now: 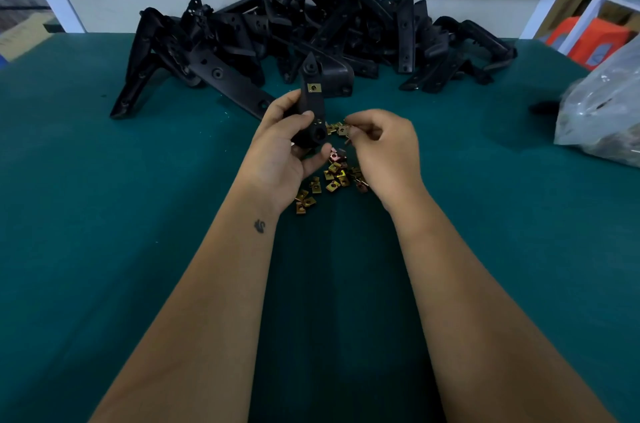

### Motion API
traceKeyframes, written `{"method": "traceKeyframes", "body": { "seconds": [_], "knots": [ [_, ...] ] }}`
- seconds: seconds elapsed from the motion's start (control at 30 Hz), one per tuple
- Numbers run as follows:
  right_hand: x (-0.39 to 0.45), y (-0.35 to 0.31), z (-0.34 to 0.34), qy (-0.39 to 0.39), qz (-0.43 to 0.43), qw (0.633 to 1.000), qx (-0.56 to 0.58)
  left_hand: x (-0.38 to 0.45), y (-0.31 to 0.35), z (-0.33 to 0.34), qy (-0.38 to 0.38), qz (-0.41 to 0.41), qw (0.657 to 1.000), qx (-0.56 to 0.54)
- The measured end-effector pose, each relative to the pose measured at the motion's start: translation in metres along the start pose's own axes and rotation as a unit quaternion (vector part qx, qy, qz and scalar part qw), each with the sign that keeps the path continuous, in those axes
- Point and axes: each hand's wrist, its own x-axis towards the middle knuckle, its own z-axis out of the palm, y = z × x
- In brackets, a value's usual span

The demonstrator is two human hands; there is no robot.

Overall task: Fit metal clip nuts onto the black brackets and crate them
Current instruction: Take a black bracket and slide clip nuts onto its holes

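— How far along are you?

— Early, I'd judge. The bracket (311,103) in my left hand (282,148) already carries 1 clip nut (313,87), seated near its upper end. Behind it the heap of black brackets (304,31) lies at the far side of the green table (104,214), and I see no brass on any of those, though many are half hidden. No crate shows anywhere in my view, so I can't point to any crated.

— And the nuts?

— A loose scatter of clip nuts (332,176) lies on the table between my wrists, just under my hands. A grey plastic bag (602,117) sits at the right edge; what it holds I can't make out.

— How are your hands set?

— Left palm faces me, fingers curled round the bracket's lower body, thumb across its front, the bracket standing nearly upright. My right hand (381,142) is just beside it, knuckles up, fingertips (351,136) bunched and pinching what looks like 1 nut from the top of the scatter. It's blurred there, so I won't swear to how many.

— What's next, then?

— Probably fitting that nut to this bracket.
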Motion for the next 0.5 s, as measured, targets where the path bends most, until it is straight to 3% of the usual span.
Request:
{"method": "traceKeyframes", "body": {
  "seconds": [0.23,0.33,0.5],
  "knots": [
    [-0.002,-0.010,-0.005,-0.022,0.089,0.951,0.294,0.000,0.001,-0.001,-0.010,0.009,1.000,-0.015],
    [-0.003,-0.013,-0.005,-0.035,0.092,0.936,0.337,0.000,0.002,-0.002,-0.018,0.008,0.999,-0.027],
    [-0.005,-0.016,-0.004,-0.042,0.078,0.941,0.326,0.001,0.002,-0.003,-0.031,0.011,0.999,-0.043]
  ]
}}
